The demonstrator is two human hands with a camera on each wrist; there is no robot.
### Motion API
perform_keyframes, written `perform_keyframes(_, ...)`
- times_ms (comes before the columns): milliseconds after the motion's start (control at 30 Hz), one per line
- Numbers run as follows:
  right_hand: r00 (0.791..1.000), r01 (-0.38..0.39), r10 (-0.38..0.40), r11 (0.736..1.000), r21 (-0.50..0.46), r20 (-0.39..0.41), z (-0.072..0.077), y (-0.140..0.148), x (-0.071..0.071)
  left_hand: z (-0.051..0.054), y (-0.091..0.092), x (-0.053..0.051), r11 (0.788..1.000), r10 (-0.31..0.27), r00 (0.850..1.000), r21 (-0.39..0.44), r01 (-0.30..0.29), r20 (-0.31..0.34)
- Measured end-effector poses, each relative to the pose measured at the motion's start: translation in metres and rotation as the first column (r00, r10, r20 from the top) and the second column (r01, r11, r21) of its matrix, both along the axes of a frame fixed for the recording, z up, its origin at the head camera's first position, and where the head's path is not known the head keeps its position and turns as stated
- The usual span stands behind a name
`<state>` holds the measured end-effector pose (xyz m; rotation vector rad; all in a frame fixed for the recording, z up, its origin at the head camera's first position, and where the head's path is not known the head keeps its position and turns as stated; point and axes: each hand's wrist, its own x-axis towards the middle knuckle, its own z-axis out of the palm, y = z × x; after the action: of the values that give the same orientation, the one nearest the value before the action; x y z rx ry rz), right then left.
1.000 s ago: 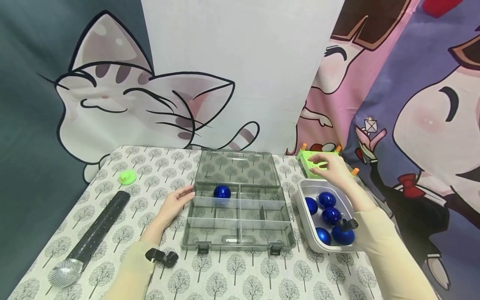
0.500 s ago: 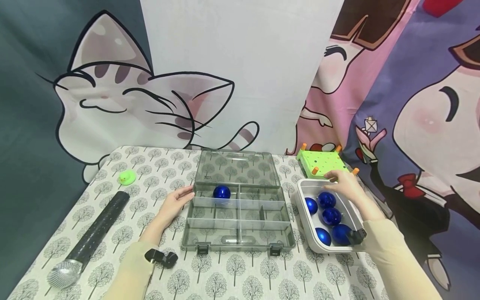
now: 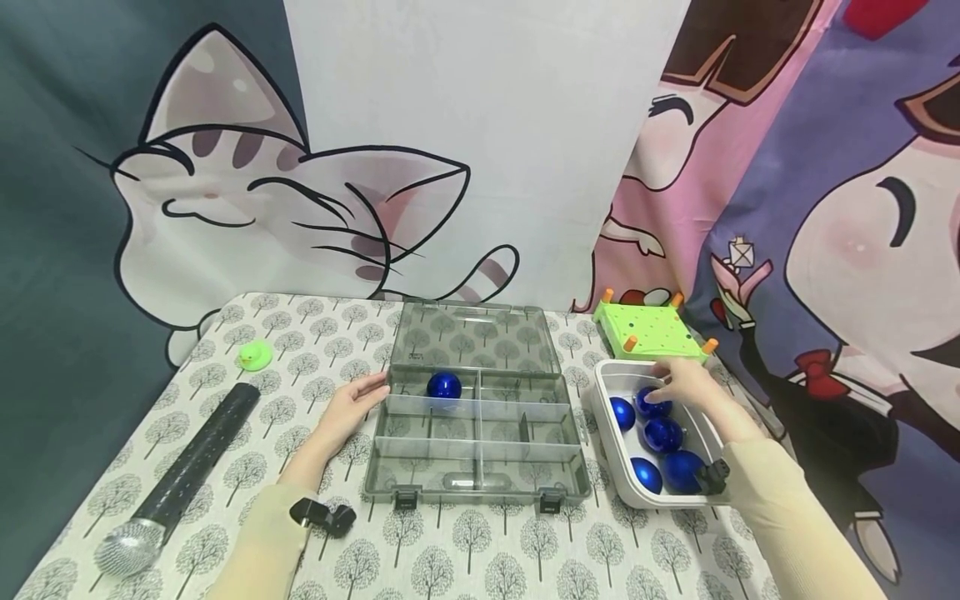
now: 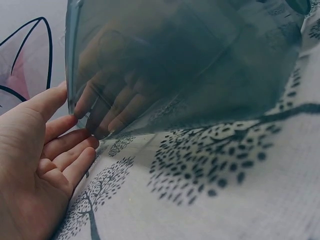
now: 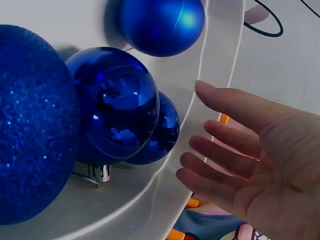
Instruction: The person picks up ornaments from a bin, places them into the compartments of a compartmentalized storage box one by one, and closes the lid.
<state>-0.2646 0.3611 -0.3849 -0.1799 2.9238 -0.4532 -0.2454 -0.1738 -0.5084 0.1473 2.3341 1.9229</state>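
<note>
In the head view my left hand (image 3: 347, 417) touches the left side of a grey see-through compartment box (image 3: 427, 462) with its fingertips. The left wrist view shows these fingers fairly straight against the box wall (image 4: 200, 60). One shiny blue Christmas ball (image 3: 444, 385) lies in the box's back-left compartment. Over the back of a white plastic bin (image 3: 611, 475) hovers my right hand (image 3: 688, 385), above a shiny blue ball (image 3: 649, 407). Thumb and fingers are apart in the right wrist view, with nothing between them. Several blue balls, one glittery (image 5: 35, 125), lie in the bin.
A black microphone (image 3: 191, 462) lies at the left, with a green toy duck (image 3: 256, 356) behind it. Behind the bin sits a green block with orange pegs (image 3: 648, 327). The box's lid (image 3: 476, 333) lies folded back. A printed curtain hangs behind the table.
My right hand has come down from above the green block into the back of the bin, nearer the balls. The left hand has stayed at the box.
</note>
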Motion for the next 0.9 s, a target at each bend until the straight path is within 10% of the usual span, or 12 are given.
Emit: perform_keyframes(900,0.996,-0.060,0.052,0.993,0.106,0.077,-0.017,-0.004,-0.009,0.002,0.001,0.001,1.000,0.017,1.000,0.002,-0.017,-0.002)
